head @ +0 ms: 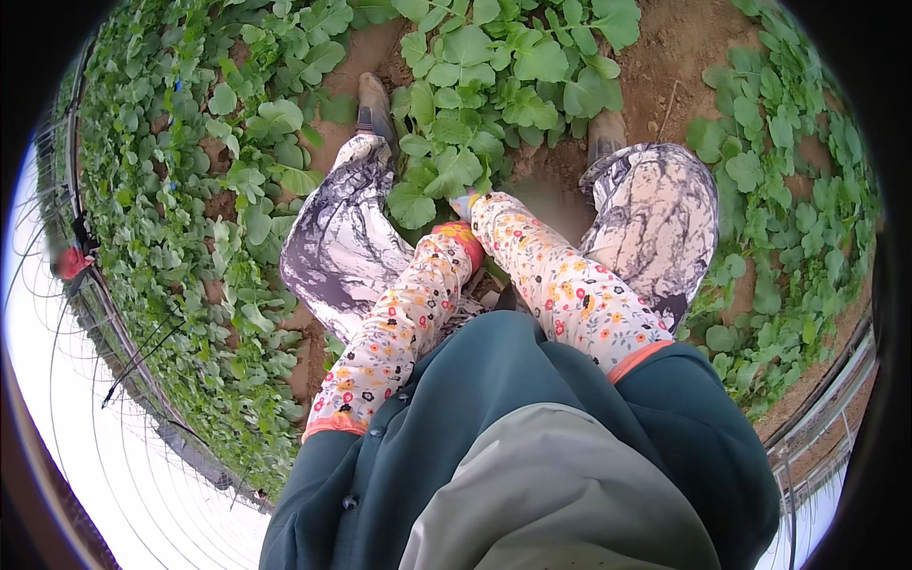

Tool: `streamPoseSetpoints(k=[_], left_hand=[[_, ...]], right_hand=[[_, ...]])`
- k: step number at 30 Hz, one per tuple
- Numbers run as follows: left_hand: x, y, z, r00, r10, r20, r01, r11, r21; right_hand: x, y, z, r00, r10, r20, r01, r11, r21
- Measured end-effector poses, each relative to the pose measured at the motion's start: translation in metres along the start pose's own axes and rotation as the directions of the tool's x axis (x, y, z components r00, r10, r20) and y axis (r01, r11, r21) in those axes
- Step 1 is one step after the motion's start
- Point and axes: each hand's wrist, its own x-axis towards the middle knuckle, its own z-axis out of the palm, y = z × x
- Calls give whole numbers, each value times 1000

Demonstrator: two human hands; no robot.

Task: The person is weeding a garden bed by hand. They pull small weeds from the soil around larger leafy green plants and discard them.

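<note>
My left hand point(462, 241) shows only in part, at the end of a flower-print sleeve, in a red-and-yellow patterned covering. Its fingers are hidden, and what they touch cannot be told. Just above it, my right hand point(467, 204) shows as a small bluish-grey gloved patch past the other floral sleeve cuff. It lies against the lower leaves of a clump of leafy green plants point(463, 135), which stand between my boots. Whether it grips a stem is hidden. Both wrists are close together in front of my knees.
My left boot point(374, 107) and right boot point(607, 134) stand on bare brown soil point(670, 71). Dense leafy rows grow at left point(249, 185) and right point(769, 142). Thin wire hoops point(92, 399) curve along the left edge. A metal frame point(819, 420) crosses the lower right.
</note>
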Motion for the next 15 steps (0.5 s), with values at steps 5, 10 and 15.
streamPoseSetpoints(k=[5,10,15], left_hand=[[7,-20,21,992,56,-115,-37,986,160],[-13,-25,23,966,204,-160,-158,952,261],[-35,-20,13,956,243,-165,-195,945,264]], right_hand=[[-13,-2,-28,999,-28,46,39,968,-248],[-42,13,-45,997,16,72,17,899,-437],[-59,0,-49,999,7,35,12,856,-517]])
